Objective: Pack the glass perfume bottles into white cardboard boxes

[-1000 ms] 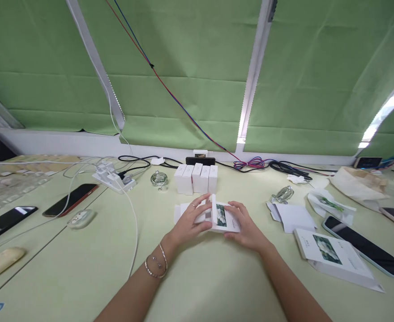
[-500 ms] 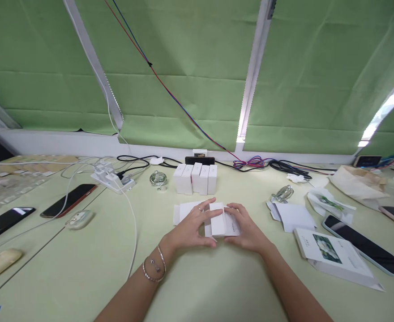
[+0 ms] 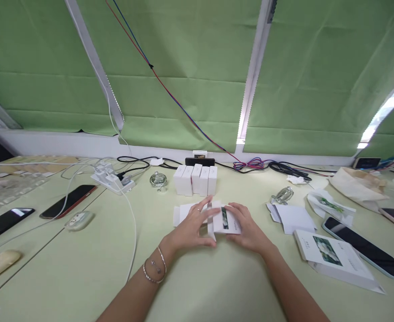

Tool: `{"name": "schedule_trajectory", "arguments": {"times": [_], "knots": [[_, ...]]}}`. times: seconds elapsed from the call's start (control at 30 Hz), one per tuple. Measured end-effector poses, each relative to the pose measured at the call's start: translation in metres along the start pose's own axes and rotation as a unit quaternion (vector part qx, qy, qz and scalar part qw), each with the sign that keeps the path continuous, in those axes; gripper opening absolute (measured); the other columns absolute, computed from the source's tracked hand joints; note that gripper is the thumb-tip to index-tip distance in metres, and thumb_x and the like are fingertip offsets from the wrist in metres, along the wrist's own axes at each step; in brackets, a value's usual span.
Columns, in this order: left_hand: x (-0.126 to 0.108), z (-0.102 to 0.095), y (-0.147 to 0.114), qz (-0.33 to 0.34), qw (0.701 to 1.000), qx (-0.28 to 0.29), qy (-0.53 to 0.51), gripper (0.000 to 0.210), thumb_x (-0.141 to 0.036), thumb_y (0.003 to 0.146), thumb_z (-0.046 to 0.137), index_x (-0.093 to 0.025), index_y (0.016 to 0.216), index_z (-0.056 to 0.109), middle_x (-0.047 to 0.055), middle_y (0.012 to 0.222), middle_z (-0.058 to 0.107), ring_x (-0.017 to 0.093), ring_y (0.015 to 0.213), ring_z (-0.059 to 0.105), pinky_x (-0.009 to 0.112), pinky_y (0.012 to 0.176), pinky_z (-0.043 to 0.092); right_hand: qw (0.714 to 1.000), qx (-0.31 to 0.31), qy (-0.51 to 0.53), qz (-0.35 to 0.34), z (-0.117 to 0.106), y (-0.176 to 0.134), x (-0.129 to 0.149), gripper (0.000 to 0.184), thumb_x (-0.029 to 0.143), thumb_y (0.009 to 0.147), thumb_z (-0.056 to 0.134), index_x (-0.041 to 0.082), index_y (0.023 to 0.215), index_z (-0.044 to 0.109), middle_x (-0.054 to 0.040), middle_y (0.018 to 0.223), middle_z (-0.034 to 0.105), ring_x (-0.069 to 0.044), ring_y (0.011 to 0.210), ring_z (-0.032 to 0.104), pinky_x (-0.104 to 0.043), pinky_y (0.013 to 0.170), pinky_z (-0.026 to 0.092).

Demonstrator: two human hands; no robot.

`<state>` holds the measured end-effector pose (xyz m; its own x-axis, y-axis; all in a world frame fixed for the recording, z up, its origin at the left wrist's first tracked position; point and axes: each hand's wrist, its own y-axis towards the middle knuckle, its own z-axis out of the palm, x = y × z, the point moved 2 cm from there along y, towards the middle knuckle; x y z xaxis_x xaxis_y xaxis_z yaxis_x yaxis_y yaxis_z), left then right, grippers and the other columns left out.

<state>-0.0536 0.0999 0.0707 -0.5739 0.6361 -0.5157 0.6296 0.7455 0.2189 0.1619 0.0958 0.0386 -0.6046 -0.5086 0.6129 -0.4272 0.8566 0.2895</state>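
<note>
A small white cardboard box (image 3: 229, 222) with a green-and-white flower picture and small print lies between my hands, just above the table. My right hand (image 3: 249, 229) grips its right end, thumb on the near side and fingers along the far side. At the left end my left hand (image 3: 192, 226), wearing a ring, has its fingertips on the box's end flaps, with thumb and index finger spread around them. A flat white card piece (image 3: 183, 213) lies partly hidden behind my left hand. Several closed white boxes (image 3: 195, 180) stand in a row beyond my hands.
To the right lie a larger printed white box (image 3: 333, 255), a phone (image 3: 361, 246), folded white card (image 3: 296, 218) and a clear glass-like object (image 3: 282, 195). Another clear object (image 3: 158, 180), a power strip (image 3: 113, 179) with cables, and phones (image 3: 69, 201) are on the left.
The white flap that covered the box's face has moved away leftward, and the flower picture now shows. Both hands stay in nearly the same place.
</note>
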Motion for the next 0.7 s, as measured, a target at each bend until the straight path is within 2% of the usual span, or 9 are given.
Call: {"name": "schedule_trajectory", "arguments": {"times": [0.07,0.1,0.17,0.23,0.33,0.47,0.6,0.7], "knots": [[0.010,-0.005,0.000,-0.017,0.999,-0.032,0.016,0.099,-0.064,0.064,0.064,-0.025,0.142,0.017,0.015,0.152,0.006,0.035,0.138,0.014,0.050,0.107,0.025,0.999,-0.043,0.004,0.019,-0.006,0.000,-0.009,0.068,0.034,0.071,0.066,0.025,0.132,0.036,-0.0113,0.137,0.033,-0.029,0.131,0.028,-0.048,0.108,0.027],[0.017,-0.008,-0.001,-0.032,0.998,-0.040,0.035,0.101,-0.064,0.066,0.063,-0.023,0.143,0.013,0.016,0.152,0.006,0.034,0.138,0.012,0.051,0.109,0.021,0.998,-0.063,0.013,0.026,-0.009,0.000,-0.013,0.067,0.035,0.072,0.065,0.025,0.131,0.036,-0.0111,0.137,0.033,-0.029,0.131,0.028,-0.049,0.109,0.027],[0.031,-0.012,-0.002,-0.076,0.993,-0.023,0.089,0.096,-0.063,0.068,0.062,-0.022,0.142,0.016,0.016,0.152,0.012,0.034,0.139,0.009,0.054,0.110,0.013,0.994,-0.092,0.048,0.036,-0.016,-0.001,-0.022,0.067,0.039,0.073,0.063,0.025,0.132,0.035,-0.0109,0.137,0.034,-0.029,0.129,0.031,-0.048,0.108,0.028],[0.045,-0.017,-0.006,-0.140,0.982,0.006,0.130,0.092,-0.059,0.068,0.064,-0.022,0.141,0.022,0.016,0.150,0.020,0.037,0.139,0.009,0.058,0.108,0.011,0.989,-0.102,0.093,0.052,-0.022,-0.002,-0.030,0.068,0.044,0.074,0.062,0.024,0.132,0.032,-0.0108,0.135,0.037,-0.028,0.125,0.037,-0.046,0.105,0.033],[0.057,-0.021,-0.011,-0.200,0.971,0.038,0.125,0.090,-0.054,0.067,0.064,-0.021,0.140,0.025,0.015,0.144,0.033,0.038,0.134,0.025,0.055,0.104,0.024,0.982,-0.094,0.140,0.085,-0.028,-0.004,-0.035,0.068,0.048,0.075,0.060,0.024,0.132,0.031,-0.0106,0.133,0.039,-0.028,0.119,0.045,-0.044,0.100,0.039],[0.059,-0.022,-0.015,-0.199,0.974,0.036,0.106,0.088,-0.053,0.062,0.066,-0.022,0.137,0.033,0.014,0.136,0.044,0.036,0.121,0.042,0.047,0.095,0.037,0.982,-0.086,0.138,0.092,-0.030,-0.005,-0.034,0.069,0.048,0.074,0.060,0.025,0.132,0.031,-0.0101,0.134,0.039,-0.028,0.119,0.044,-0.044,0.100,0.039],[0.060,-0.021,-0.015,-0.182,0.976,0.044,0.112,0.089,-0.056,0.059,0.067,-0.024,0.136,0.036,0.013,0.133,0.047,0.037,0.120,0.042,0.047,0.094,0.037,0.992,-0.062,0.079,0.077,-0.030,-0.005,-0.035,0.067,0.045,0.075,0.060,0.026,0.133,0.032,-0.0104,0.136,0.037,-0.029,0.126,0.037,-0.049,0.105,0.031],[0.061,-0.022,-0.014,-0.181,0.976,0.061,0.105,0.085,-0.060,0.062,0.063,-0.024,0.135,0.039,0.011,0.133,0.048,0.036,0.121,0.040,0.047,0.096,0.035,0.997,-0.024,0.005,0.072,-0.027,-0.006,-0.036,0.064,0.038,0.074,0.060,0.026,0.132,0.036,-0.0103,0.141,0.032,-0.029,0.133,0.027,-0.050,0.109,0.024]]}}
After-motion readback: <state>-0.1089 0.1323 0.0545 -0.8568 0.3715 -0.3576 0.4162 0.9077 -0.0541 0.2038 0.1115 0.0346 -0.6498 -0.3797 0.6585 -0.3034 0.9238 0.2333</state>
